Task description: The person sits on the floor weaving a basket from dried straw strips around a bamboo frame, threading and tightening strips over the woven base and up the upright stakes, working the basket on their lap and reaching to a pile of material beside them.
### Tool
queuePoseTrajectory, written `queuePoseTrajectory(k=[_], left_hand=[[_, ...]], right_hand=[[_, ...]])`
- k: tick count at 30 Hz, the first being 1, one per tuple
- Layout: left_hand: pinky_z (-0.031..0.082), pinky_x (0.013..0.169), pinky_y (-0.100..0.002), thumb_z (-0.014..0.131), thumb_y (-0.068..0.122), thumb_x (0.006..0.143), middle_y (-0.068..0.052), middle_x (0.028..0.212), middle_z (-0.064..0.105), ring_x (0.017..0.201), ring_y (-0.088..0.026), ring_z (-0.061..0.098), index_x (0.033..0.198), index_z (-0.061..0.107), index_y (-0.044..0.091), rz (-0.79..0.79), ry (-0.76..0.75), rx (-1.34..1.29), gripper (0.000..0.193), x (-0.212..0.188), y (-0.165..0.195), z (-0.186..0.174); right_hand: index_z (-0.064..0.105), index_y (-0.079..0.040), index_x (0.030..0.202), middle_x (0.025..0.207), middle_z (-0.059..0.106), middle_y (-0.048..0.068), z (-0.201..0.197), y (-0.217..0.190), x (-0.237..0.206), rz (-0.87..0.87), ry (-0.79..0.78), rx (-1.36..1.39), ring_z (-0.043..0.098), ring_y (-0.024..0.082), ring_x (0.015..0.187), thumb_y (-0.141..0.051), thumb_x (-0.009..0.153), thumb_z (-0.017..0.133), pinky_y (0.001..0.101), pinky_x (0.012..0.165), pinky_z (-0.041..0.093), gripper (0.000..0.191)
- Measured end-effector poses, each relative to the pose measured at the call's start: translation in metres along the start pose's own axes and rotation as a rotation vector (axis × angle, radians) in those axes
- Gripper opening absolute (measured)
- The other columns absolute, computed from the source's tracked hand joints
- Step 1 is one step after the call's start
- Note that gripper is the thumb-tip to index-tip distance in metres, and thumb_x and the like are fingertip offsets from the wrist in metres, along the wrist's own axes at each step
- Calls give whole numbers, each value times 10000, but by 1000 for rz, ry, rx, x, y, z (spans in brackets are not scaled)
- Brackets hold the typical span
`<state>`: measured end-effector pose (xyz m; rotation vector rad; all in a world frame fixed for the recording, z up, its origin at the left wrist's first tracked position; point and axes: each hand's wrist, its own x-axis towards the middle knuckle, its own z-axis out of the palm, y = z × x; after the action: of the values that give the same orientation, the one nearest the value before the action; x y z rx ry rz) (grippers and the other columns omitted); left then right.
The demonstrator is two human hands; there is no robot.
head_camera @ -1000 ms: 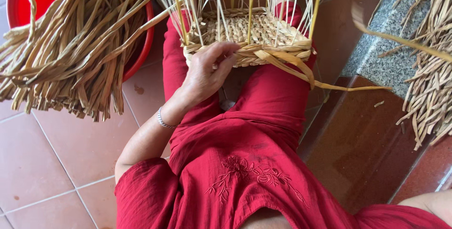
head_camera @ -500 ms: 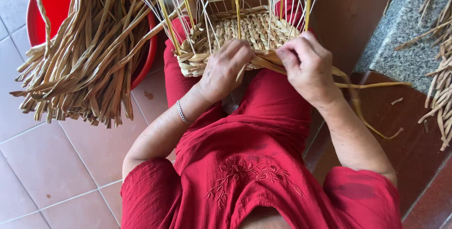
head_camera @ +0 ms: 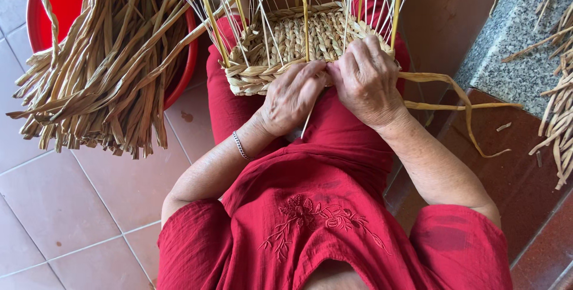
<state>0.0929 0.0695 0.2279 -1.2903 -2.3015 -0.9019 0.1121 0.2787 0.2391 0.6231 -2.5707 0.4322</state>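
A half-woven straw basket (head_camera: 280, 39) rests on my lap, its thin upright stakes sticking up and its near rim braided. My left hand (head_camera: 292, 96) presses against the near rim, fingers curled on the weave. My right hand (head_camera: 367, 78) sits beside it on the rim, pinching a flat straw strand (head_camera: 453, 96) that trails off to the right. The two hands touch at the fingertips. I wear a red dress and a thin bracelet on the left wrist.
A red tub (head_camera: 45, 9) at the upper left holds a big bundle of loose dried straw (head_camera: 101, 75) spilling onto the tiled floor. A grey stone ledge (head_camera: 507, 45) with more straw (head_camera: 558, 111) stands at the right.
My right hand came into view and settled on the basket rim beside the left. The view has shifted so the basket sits more central.
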Motion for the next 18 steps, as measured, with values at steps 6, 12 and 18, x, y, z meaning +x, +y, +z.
queuePoseTrajectory(k=[6,12,18], left_hand=[[551,720,-435,670,24,993,-80,875,630,806,-263,678,1196,506,81,-430,-8,-169,266,23,-17,26],[578,639,-428,624,2,825,-325,1241,578,813,-347,688,1471,240,-12,-347,73,-139,752,34,-23,30],[573,589,-442,627,41,943,-183,1090,682,720,-302,717,1185,539,42,-417,-438,140,257,39,-20,41]], right_hand=[[710,-112,1028,1038,645,11,-19,6,-10,42,66,-13,600,234,1011,-145,913,871,441,890,464,201],[691,-40,956,904,554,73,-40,-4,-46,82,-36,-70,564,264,904,-339,849,929,431,779,502,397],[651,-66,910,934,612,82,-35,-1,-61,164,-100,16,632,254,895,-59,865,790,397,793,527,146]])
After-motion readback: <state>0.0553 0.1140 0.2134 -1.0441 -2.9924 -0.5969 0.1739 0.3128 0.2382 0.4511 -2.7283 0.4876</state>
